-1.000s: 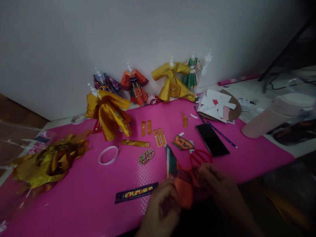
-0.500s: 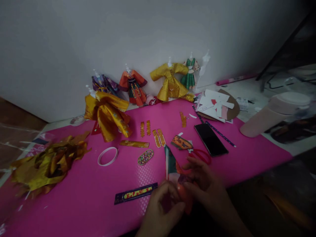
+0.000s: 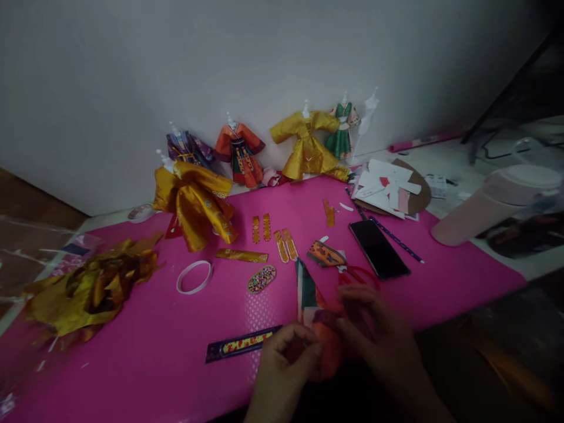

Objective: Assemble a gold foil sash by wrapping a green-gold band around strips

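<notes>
Between my hands, at the table's front edge, is a piece of red-orange fabric (image 3: 329, 346) with a dark purple patch at its top. My left hand (image 3: 286, 367) is closed in a pinch at the fabric's left side. My right hand (image 3: 381, 335) is at its upper right, thumb and fingertips at the purple edge; that hand is blurred, and its grip is unclear. Just beyond lies a folded green, white and red cloth piece (image 3: 306, 288). Red-handled scissors (image 3: 359, 275) lie near my right fingers, partly under a patterned orange fabric piece (image 3: 326, 254).
Doll-sized robes, including a yellow one (image 3: 306, 144), stand on white forms along the wall. Gold fabric scraps (image 3: 92, 288), a white ring (image 3: 194, 277), a dark patterned strip (image 3: 238, 346), a phone (image 3: 379, 249) and a pink bottle (image 3: 489, 202) are on the table.
My right hand has moved slightly right and its fingers have spread more. The red fabric looks more spread out between my hands. My left hand stays pinched.
</notes>
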Demonstrator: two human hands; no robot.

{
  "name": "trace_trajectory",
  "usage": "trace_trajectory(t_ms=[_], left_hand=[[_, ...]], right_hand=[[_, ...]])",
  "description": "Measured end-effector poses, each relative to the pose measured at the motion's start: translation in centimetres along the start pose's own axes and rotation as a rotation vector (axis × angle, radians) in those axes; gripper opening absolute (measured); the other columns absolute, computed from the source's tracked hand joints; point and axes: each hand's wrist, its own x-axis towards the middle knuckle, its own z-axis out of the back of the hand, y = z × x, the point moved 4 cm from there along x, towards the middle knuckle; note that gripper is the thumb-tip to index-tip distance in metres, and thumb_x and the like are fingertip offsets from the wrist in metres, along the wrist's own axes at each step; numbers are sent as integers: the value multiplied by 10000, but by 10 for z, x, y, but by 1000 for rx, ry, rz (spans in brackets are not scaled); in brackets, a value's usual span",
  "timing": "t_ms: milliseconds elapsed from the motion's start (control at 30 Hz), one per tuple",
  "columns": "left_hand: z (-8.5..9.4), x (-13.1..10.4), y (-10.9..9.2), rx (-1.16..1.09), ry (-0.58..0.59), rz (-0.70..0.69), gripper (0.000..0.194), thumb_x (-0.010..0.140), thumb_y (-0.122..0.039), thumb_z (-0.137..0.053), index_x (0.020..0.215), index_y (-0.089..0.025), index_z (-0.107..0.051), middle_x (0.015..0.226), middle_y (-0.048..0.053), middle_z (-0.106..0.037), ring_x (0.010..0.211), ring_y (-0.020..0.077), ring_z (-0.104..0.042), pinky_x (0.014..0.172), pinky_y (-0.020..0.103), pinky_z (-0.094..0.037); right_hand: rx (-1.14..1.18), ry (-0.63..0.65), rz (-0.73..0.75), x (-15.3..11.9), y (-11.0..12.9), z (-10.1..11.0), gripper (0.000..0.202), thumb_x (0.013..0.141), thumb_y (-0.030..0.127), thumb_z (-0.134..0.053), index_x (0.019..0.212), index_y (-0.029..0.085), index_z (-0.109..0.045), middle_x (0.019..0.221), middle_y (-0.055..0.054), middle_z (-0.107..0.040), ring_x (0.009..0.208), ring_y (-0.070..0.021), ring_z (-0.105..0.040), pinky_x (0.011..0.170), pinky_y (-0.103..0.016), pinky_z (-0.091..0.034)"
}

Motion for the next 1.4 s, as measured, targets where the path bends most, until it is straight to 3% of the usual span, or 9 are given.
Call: trace_trajectory(t_ms=[100,233,367,733,867,1033,1233,1400], left_hand=[[3,-2,-7,65,-39,-98,136,698,-247,-690,626,-176,-599,609,-23,-598,578,113,-538,545,212,-430],[3,-5,-13,133,-13,-220,94,748,-216,-657,662,-185,-636,672,-6,-629,666,139,-570,637,245,-459],[2,-7,-17,211,4,-304,133,777,-183,-632,644,-193,-634,675,-6,-625,687,149,-584,691,276,-468],[-1,-11,-29,543,29,-464,164,794,-135,-639,661,-221,-683,671,18,-665,738,198,-608,716,338,-469],[-4,-12,-33,597,24,-500,195,796,-132,-644,623,-220,-668,646,17,-667,707,197,-606,712,345,-457],[-6,-11,-32,560,54,-474,217,805,-166,-656,595,-223,-656,649,27,-669,714,203,-611,725,357,-453],[-5,-8,-29,403,81,-353,149,781,-169,-657,644,-222,-681,704,33,-674,806,216,-622,783,359,-459],[-5,-9,-25,343,105,-245,159,764,-135,-619,623,-202,-651,753,33,-667,817,205,-617,772,333,-462]], right_hand=[[-280,23,294,1,22,7,145,817,175,-657,928,266,-634,999,-40,-617,932,-218,-601,762,-366,-488],[-464,225,525,0,42,2,167,817,100,-621,909,238,-644,881,-29,-627,815,-204,-573,762,-395,-423],[-536,331,598,1,48,-3,207,844,94,-601,968,245,-668,840,-16,-639,789,-197,-550,793,-405,-375],[-738,465,721,3,48,-4,139,841,163,-602,923,254,-667,777,2,-643,745,-201,-531,882,-452,-366],[-775,500,700,4,45,-8,104,810,158,-609,810,248,-660,751,-3,-636,758,-201,-537,923,-473,-374],[-652,509,607,8,45,-8,148,729,59,-592,720,206,-609,726,-8,-605,740,-188,-520,811,-425,-416],[-394,453,393,14,40,-6,170,647,16,-578,668,182,-546,714,3,-568,722,-160,-516,692,-332,-415],[-285,436,243,15,35,-3,155,681,38,-564,669,191,-587,752,-14,-592,758,-172,-546,643,-297,-427]])
